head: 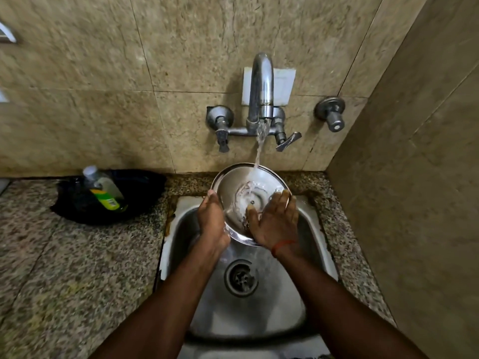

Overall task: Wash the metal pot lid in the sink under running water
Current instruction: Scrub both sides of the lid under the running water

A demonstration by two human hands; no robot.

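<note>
Here, left hand (211, 221) round lid (232, 186), right hand (275, 224) flat

The round, shiny metal pot lid (230, 185) is tilted with its hollow inner side up, over the 12 o'clock edge of the steel sink (285, 301). Running water (260, 149) crosses the lid's 1 o'clock rim and splashes near what seems a small centre rivet.

Lid rinsed under the tap

The left hand (211, 221) gripped the left rim of the metal pot lid (232, 189), tilted over the sink's (274, 309) far edge. The right hand (276, 225) lay flat on its inner face, where water (260, 146) from the wall tap (262, 79) struck. A soap bottle (105, 190) stood on the counter's (64, 268) far side.
</note>
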